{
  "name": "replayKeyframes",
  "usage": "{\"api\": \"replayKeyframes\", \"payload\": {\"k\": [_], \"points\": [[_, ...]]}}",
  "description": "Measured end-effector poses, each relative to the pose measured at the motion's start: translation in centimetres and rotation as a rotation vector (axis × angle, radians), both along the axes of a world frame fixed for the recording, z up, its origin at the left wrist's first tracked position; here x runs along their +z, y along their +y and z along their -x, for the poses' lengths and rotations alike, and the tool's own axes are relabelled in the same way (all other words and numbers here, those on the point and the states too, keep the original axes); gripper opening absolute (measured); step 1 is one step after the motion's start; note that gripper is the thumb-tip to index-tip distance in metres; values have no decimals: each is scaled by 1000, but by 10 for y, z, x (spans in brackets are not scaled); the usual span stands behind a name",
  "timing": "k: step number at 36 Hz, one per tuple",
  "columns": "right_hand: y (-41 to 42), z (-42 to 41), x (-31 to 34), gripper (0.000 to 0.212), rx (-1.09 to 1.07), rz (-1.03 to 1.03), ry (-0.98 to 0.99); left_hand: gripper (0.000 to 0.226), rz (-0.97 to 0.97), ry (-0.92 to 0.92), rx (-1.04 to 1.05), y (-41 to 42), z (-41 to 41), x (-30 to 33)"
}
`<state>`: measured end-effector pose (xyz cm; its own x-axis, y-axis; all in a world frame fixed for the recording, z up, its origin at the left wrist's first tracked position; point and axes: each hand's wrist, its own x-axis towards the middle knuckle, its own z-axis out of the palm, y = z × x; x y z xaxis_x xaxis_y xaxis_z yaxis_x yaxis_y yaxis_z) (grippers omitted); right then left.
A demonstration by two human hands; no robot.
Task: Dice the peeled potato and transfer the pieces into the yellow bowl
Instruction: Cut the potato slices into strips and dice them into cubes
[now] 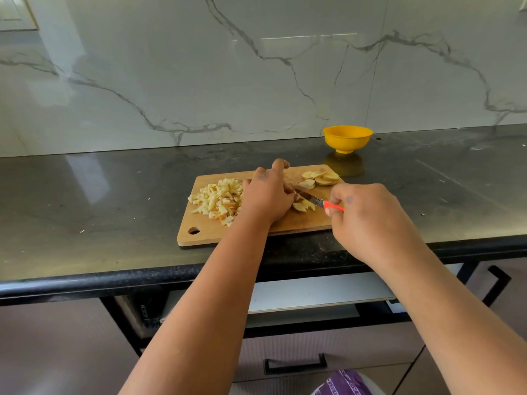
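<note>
Fingers of my right hand (368, 215) are curled round the orange handle of the knife (319, 201), with the blade pointing left and laid across the potato slices (302, 206) I am working on. My left hand (266, 195) sits palm down over those slices, fingers bent and pressing on them to keep them from sliding; its fingertips are hidden from me, so how near they are to the edge I can only guess. Both forearms reach out over the counter edge and meet above the wooden cutting board (285, 223).

Dicing is the step I am in, and I judge it well past halfway. A heap of diced pieces (218, 199) lies on the board's left part, just beside my left hand. A few uncut rounds (322, 178) wait at the far right corner. Next comes a run of short downward cuts, with my holding fingers tucked back from the blade.

Behind the board, on the dark countertop (85, 201), stands the yellow bowl (347, 138), apart from the board. I cannot see into it from this angle.
</note>
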<state>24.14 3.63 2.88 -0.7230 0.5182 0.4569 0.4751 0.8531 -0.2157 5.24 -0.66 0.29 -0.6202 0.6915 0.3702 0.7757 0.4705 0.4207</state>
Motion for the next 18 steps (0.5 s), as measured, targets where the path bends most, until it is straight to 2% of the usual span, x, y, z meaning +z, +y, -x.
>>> {"api": "replayKeyframes", "payload": {"k": [18], "points": [[-13, 2, 0, 9, -47, 62, -29, 54, 43, 14, -23, -1, -4, 3]]}}
